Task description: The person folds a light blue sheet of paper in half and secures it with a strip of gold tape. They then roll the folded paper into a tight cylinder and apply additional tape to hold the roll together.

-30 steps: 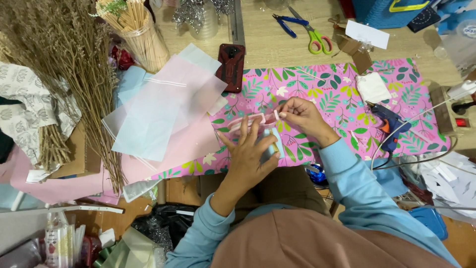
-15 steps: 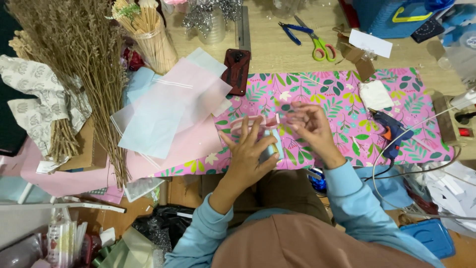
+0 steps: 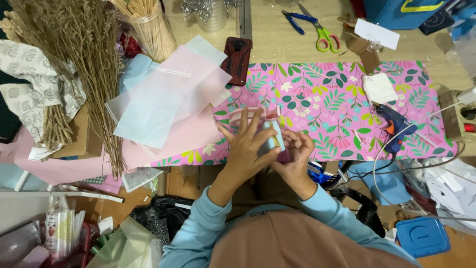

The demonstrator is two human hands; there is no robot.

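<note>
My left hand (image 3: pixel 246 147) and my right hand (image 3: pixel 295 153) meet over the near edge of a pink floral paper sheet (image 3: pixel 337 99) on the wooden table. Together they grip a small pale blue and pink paper piece (image 3: pixel 274 140). The left fingers spread over its left side, and the right fingers curl under its right side. A curved strip of clear tape or film (image 3: pixel 243 113) arcs just beyond the left fingertips. Both arms wear light blue sleeves.
Translucent pink and blue sheets (image 3: pixel 163 99) lie to the left, beside dried stems (image 3: pixel 74 54). A blue glue gun (image 3: pixel 394 126) with cord sits right of my hands. Scissors (image 3: pixel 325 37), blue pliers (image 3: pixel 297 20), a dark phone case (image 3: pixel 237 59) and a jar of sticks (image 3: pixel 148 25) lie farther back.
My hands have drawn closer to my body and closed together around the small paper piece. The right hand turned under it, and the view shifted slightly.
</note>
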